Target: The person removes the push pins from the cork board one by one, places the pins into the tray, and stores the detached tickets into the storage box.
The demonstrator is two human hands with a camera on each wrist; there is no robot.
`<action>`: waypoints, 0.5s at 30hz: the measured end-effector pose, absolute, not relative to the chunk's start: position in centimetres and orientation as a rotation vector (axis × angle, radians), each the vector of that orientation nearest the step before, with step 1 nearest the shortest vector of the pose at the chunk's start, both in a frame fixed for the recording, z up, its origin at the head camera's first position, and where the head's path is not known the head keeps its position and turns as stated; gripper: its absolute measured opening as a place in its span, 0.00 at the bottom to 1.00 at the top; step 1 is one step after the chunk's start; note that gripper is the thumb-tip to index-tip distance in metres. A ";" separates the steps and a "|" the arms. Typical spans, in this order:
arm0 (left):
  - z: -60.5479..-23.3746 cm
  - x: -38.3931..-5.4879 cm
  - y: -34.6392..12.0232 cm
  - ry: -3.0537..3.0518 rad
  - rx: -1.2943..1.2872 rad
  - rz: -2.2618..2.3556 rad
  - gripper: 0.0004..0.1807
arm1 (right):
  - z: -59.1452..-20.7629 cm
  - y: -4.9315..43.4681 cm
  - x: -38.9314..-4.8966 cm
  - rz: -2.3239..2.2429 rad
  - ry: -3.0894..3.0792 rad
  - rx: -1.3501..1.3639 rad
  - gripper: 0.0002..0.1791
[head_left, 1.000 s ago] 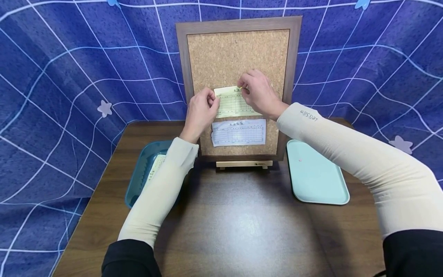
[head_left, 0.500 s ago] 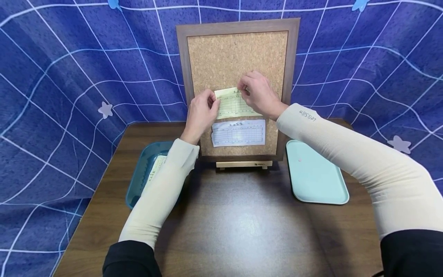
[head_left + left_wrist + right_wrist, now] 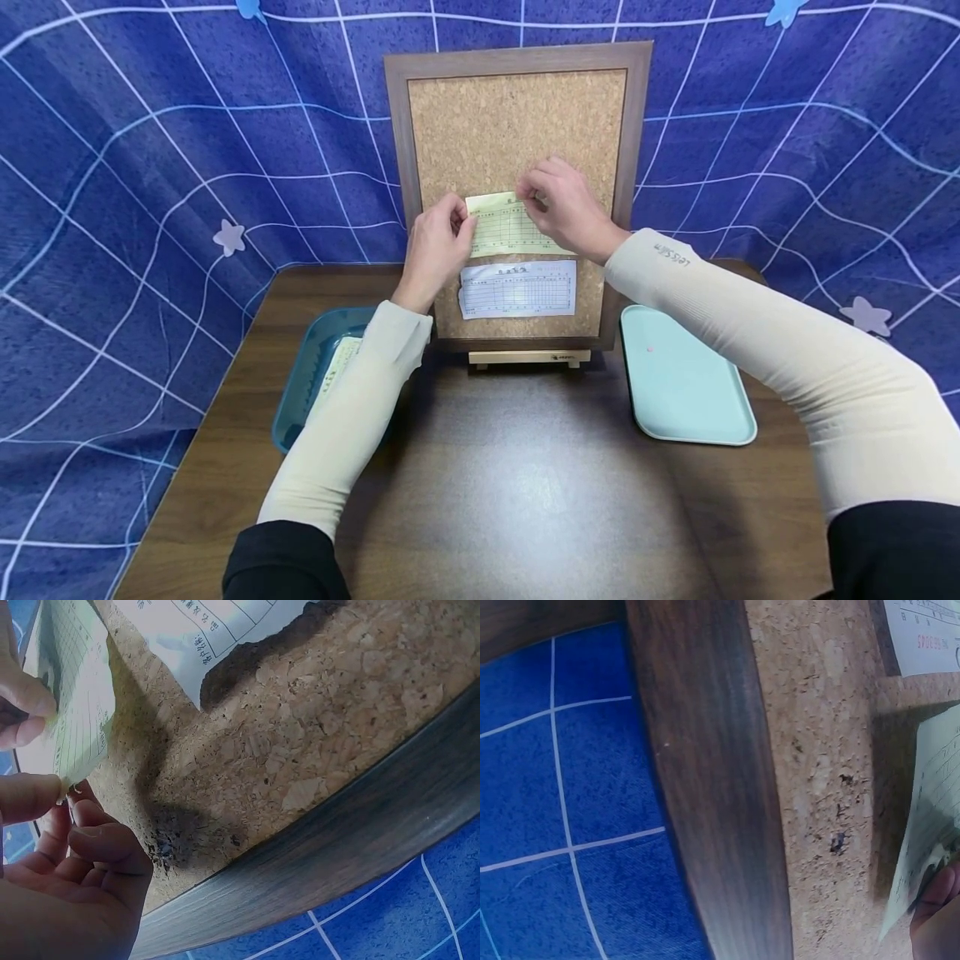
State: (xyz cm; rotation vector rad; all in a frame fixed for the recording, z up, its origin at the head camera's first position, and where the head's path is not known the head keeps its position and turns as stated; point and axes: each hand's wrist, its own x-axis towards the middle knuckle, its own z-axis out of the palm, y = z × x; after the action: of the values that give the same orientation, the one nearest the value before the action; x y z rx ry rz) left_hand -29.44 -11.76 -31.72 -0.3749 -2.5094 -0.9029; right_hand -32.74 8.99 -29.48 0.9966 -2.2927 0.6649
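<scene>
A yellow-green printed form (image 3: 498, 232) lies against the corkboard (image 3: 517, 117), its right part behind my right hand. My left hand (image 3: 435, 246) pinches the form's left edge between thumb and fingertips, as the left wrist view also shows. At the top edge, my right hand (image 3: 564, 208) has thumb and curled fingers together. A small yellow thing (image 3: 50, 718) shows at those fingertips in the left wrist view, mostly hidden by them. Just below hangs a second form, white with blue print (image 3: 517, 292), ragged along its left side. The yellow-green form's corner stands off the cork in the right wrist view.
The framed board leans on a small wooden stand (image 3: 528, 357). A teal basket (image 3: 288, 408) holding yellow-green slips (image 3: 341, 358) sits left, partly under my left forearm. To the right lies a pale turquoise tray (image 3: 690, 392) with a tiny pink speck. A blue curtain (image 3: 112, 292) hangs behind.
Both hands keep their places at the yellow-green form, my right fingers shifting only slightly at its top edge. The head view has tilted a little.
</scene>
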 end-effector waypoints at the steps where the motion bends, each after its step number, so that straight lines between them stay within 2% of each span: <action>1: -31.7 -29.5 -11.8 -2.510 -0.374 -0.903 0.07 | -29.5 9.1 -32.7 0.671 -2.287 1.005 0.04; 15: -31.8 -29.6 -11.9 -2.506 -0.355 -0.917 0.06 | -29.6 10.1 -32.3 0.709 -2.190 1.176 0.07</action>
State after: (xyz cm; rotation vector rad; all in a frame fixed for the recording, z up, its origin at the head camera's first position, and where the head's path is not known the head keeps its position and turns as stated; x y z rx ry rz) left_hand -29.61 -11.94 -31.82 -0.3554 -2.5065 -0.9171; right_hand -32.31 10.10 -29.55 1.1756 -2.1903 0.7090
